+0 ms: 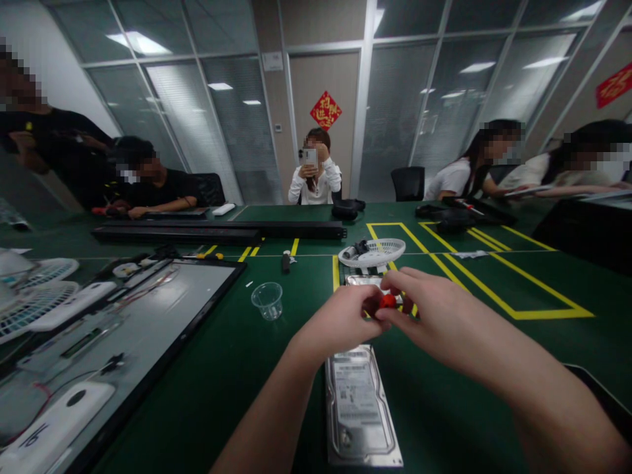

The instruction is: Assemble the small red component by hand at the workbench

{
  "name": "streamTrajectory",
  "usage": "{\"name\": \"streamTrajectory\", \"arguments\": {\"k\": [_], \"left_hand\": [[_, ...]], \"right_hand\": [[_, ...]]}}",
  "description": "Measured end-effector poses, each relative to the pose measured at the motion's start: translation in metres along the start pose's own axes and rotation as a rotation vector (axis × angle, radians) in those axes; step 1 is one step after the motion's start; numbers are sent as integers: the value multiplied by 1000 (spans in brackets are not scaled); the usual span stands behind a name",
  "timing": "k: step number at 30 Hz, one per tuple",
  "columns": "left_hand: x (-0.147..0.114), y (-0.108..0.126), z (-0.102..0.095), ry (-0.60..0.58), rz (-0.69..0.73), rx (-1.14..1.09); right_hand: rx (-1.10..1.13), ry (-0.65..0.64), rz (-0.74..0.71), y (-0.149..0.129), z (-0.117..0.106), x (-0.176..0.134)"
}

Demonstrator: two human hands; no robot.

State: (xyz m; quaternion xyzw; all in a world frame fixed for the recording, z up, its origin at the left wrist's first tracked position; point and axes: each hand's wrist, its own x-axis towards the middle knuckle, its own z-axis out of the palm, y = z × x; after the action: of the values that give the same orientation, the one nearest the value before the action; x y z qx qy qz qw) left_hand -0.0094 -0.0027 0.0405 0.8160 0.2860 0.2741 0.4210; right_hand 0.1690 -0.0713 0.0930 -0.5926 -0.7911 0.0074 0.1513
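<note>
Forearms (269,411) up front, red piece (388,301) at the fingertips!

And here we are, both bare arms reaching in from the bottom; right below them a silver hard drive (359,408) lies label up on the green table (237,421), its far end just short of the hands; the red piece is up between the two hands, beyond that drive, and most of it is hidden by fingers!

The right hand (429,299) has its thumb and fingers curled in close, pinching the red piece; the left hand (340,316) comes in from the other side, fingertips bunched right beside it, nearly together, though whether they grip it too, I cannot tell!

Behind the fingers, a second drive (363,280) peeks out, partly covered; past it sits a white basket (397,255) with dark bits inside; over to the left, a clear cup (267,303) stands upright, and beyond that a big flat panel (180,293); across the table, a person in white (318,187) holds up a phone (311,157)!
</note>
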Motion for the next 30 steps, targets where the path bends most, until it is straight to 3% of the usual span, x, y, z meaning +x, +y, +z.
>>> {"name": "streamTrajectory", "arguments": {"k": [5,12,19,26,30], "left_hand": [[-1,-2,1,56,45,-10],[0,1,0,12,-23,18],[-1,0,1,41,39,-10],[0,-2,1,-20,-4,-22],[-1,0,1,-17,44,-5]], "right_hand": [[65,-10,-80,2,1,1],[-40,-15,69,-2,0,4],[64,-44,-52,0,2,2],[-35,-24,72,0,1,4],[48,-37,-37,1,-1,1]]}}
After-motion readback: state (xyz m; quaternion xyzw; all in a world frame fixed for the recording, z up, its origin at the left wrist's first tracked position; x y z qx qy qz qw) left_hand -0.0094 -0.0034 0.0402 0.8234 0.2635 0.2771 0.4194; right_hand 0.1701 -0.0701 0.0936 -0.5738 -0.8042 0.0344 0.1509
